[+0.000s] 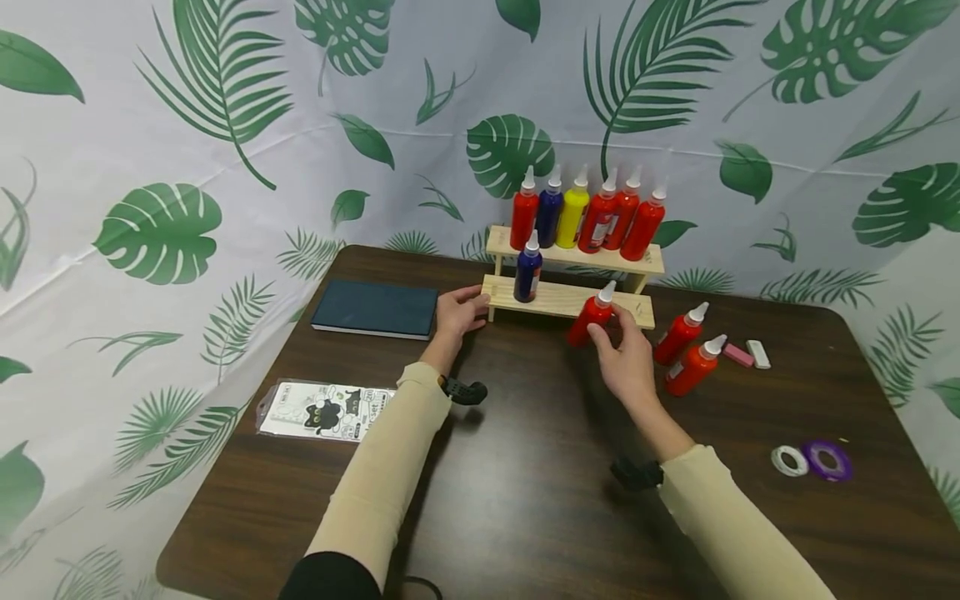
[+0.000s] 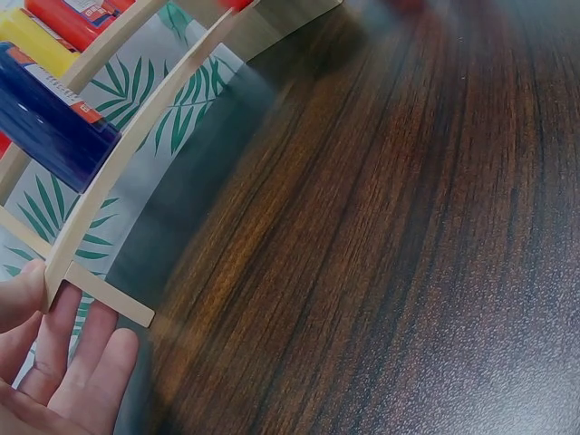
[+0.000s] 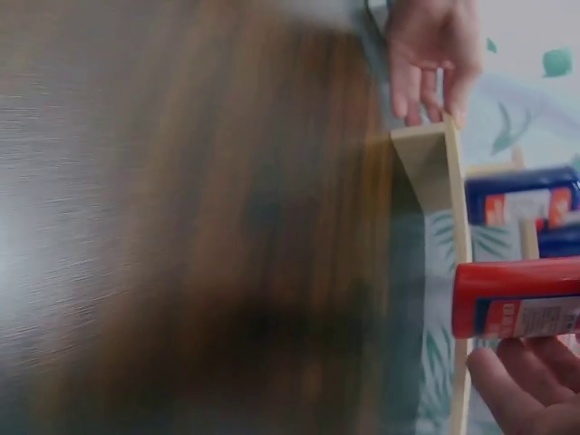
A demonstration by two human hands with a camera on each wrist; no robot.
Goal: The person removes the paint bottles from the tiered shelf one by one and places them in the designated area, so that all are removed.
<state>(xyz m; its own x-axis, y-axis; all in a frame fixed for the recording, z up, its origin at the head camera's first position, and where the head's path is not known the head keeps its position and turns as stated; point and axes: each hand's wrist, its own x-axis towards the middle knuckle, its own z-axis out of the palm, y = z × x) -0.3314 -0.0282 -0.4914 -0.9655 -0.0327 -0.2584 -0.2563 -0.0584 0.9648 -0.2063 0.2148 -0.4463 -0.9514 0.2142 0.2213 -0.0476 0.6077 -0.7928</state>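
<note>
My right hand [image 1: 626,358] grips a red paint bottle [image 1: 587,323] with a white nozzle, tilted slightly, at the front edge of the lower shelf. In the right wrist view the bottle [image 3: 517,299] shows its label, with fingers [image 3: 535,372] against its side. At the left end of the two-tier wooden rack [image 1: 570,300], my left hand [image 1: 459,315] pinches the lower board, thumb above and fingers beneath, as the left wrist view shows. A dark blue bottle [image 1: 528,275] stands on the lower shelf. Red, blue and yellow bottles [image 1: 573,218] line the upper shelf.
Two red bottles [image 1: 692,367] stand on the table right of my right hand, near a pink eraser [image 1: 738,355] and a white one [image 1: 758,354]. Tape rolls [image 1: 827,461] lie farther right. On the left are a dark book [image 1: 375,308] and a packaged set [image 1: 322,410].
</note>
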